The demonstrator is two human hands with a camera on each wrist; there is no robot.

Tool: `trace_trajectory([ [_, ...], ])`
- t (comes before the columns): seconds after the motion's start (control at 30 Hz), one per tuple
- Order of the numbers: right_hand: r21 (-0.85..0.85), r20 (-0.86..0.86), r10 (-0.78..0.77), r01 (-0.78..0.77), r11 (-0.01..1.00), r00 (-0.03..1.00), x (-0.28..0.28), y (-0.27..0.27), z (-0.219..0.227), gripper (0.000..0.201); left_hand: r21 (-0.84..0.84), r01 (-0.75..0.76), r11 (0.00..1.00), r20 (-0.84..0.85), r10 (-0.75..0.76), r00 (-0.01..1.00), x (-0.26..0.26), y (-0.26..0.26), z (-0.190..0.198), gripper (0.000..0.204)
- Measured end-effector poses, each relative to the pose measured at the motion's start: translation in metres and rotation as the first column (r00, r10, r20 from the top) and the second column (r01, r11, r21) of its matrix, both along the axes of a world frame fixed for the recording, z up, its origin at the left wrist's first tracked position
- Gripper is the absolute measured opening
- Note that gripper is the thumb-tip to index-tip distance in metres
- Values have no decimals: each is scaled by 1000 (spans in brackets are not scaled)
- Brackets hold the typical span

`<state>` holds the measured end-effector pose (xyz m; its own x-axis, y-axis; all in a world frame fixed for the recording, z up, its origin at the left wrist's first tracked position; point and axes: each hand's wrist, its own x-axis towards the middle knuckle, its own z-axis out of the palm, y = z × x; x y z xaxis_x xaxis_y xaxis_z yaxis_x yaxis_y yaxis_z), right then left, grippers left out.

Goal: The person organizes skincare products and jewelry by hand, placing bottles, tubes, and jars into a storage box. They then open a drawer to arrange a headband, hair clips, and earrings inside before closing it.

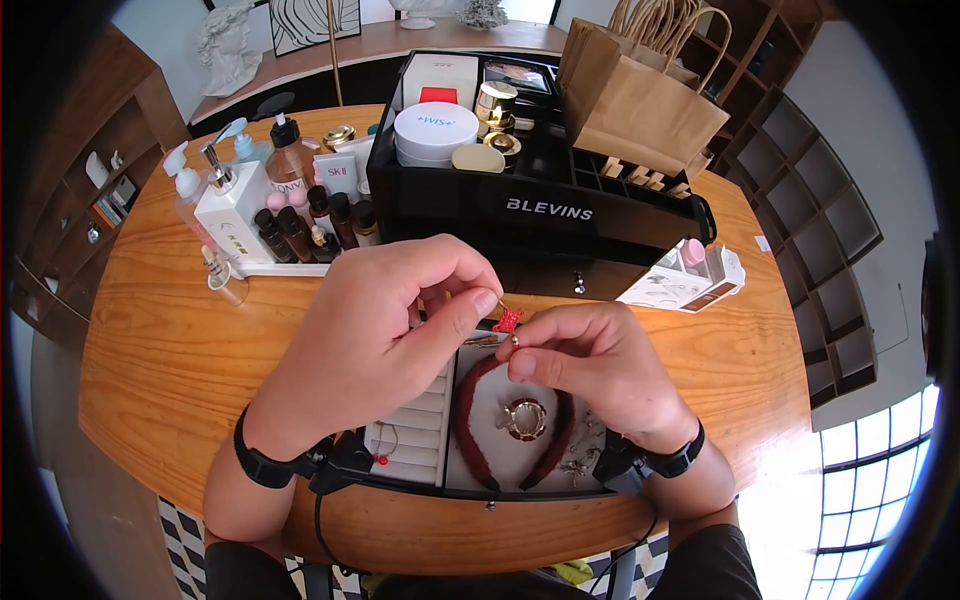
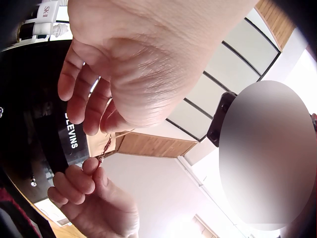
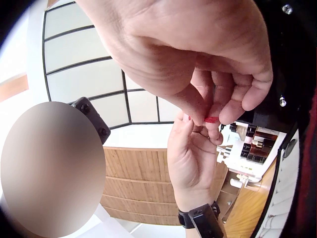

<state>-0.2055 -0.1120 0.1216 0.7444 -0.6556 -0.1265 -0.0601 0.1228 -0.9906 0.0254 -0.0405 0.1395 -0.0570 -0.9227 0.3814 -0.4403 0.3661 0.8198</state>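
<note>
A small red knotted charm point(image 1: 508, 320) with a shiny bead hangs between my two hands, above an open drawer. My left hand point(image 1: 385, 325) pinches the thin wire or cord at its upper end between thumb and forefinger. With thumb and forefinger, my right hand point(image 1: 600, 365) pinches the lower end beside the bead. In the left wrist view the charm point(image 2: 107, 144) stretches between the two hands' fingertips. Only a bit of red point(image 3: 212, 120) shows past the fingers in the right wrist view. A dark red headband point(image 1: 470, 425) lies in the drawer below, around a round jewelled ornament point(image 1: 524, 419).
Ring rolls point(image 1: 415, 440) fill the drawer's left section, with a red-beaded piece of jewelry point(image 1: 381, 459) on them. Small earrings point(image 1: 575, 467) lie at right. Behind stands a black cosmetics case point(image 1: 450, 205) bearing paper bags point(image 1: 650, 110). Bottles point(image 1: 285, 145) crowd the table's left.
</note>
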Motion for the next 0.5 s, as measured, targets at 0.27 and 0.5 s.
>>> trace_trajectory([
  [0.27, 37, 27, 6, -7, 999, 1000, -2, -3, -2, 18, -5, -9, 1000, -8, 9, 1000, 0, 0, 1, 8],
  [0.5, 5, 28, 5, -5, 1000, 1000, -2, -2, -2, 16, -3, -13, 1000, -21, 13, 1000, 0, 0, 1, 9],
])
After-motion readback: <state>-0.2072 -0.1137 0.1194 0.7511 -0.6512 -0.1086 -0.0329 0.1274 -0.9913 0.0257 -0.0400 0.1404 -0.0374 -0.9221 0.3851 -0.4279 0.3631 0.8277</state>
